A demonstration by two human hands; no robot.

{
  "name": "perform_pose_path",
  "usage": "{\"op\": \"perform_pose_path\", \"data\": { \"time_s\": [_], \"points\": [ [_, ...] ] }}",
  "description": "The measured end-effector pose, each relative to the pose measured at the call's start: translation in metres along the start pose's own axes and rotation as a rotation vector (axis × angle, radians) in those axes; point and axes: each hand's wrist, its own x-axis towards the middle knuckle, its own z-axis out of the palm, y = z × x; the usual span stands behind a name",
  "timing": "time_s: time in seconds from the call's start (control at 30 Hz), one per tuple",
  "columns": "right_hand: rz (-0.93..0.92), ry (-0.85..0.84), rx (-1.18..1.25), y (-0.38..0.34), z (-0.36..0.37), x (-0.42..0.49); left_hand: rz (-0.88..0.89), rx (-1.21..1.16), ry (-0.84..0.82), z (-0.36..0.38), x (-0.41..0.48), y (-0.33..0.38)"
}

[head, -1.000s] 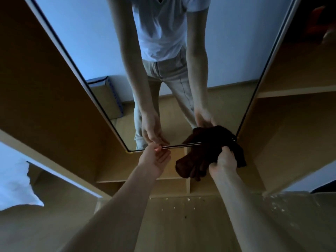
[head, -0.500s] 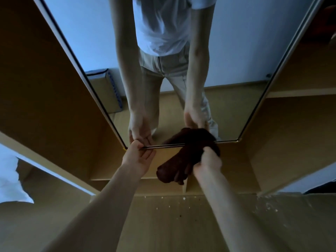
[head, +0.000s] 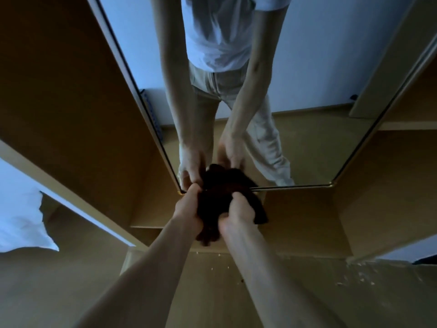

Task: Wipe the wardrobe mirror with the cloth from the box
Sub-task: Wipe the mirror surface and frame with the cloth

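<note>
The wardrobe mirror (head: 314,74) fills the upper middle of the view, framed by a thin dark edge. A dark brown cloth (head: 214,204) is bunched at the mirror's bottom left corner. My left hand (head: 188,210) grips the cloth's left side right at the lower rim. My right hand (head: 238,213) grips the cloth from the right, fingers curled into it. A flap of the cloth hangs down to the right below the rim. Both hands and the cloth show reflected in the glass.
Wooden wardrobe panels (head: 71,110) flank the mirror on both sides, with a shelf (head: 406,125) at the right. A white bundle (head: 21,223) lies at the far left. Small white specks dot the wooden surface (head: 354,278) below. A box shows reflected at the mirror's left edge.
My left hand left the mirror's bottom rim and took hold of the cloth. My right hand carried the cloth leftward, from the bottom right corner to the bottom left corner.
</note>
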Motion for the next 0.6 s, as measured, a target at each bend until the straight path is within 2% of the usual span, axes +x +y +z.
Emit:
{"op": "perform_pose_path", "data": {
  "time_s": [0.1, 0.23, 0.3, 0.43, 0.5, 0.6],
  "points": [
    [0.091, -0.04, -0.072, 0.02, 0.005, -0.01, -0.046, 0.036, -0.036, -0.018, -0.001, 0.007],
    [0.057, 0.0, -0.072, -0.02, -0.018, 0.003, -0.077, -0.122, -0.124, -0.019, 0.003, 0.006],
    [-0.022, 0.035, 0.014, -0.033, -0.022, 0.004, -0.042, -0.148, -0.072, -0.015, 0.003, 0.004],
    [-0.094, 0.083, 0.019, -0.024, -0.012, -0.005, -0.014, -0.075, 0.0, -0.016, 0.0, 0.004],
    [-0.059, 0.047, -0.033, -0.012, -0.01, -0.008, -0.017, -0.075, 0.011, -0.017, -0.003, 0.003],
    [0.051, -0.107, -0.166, 0.006, -0.004, -0.017, -0.039, -0.141, -0.052, -0.017, -0.011, -0.001]
  ]
}}
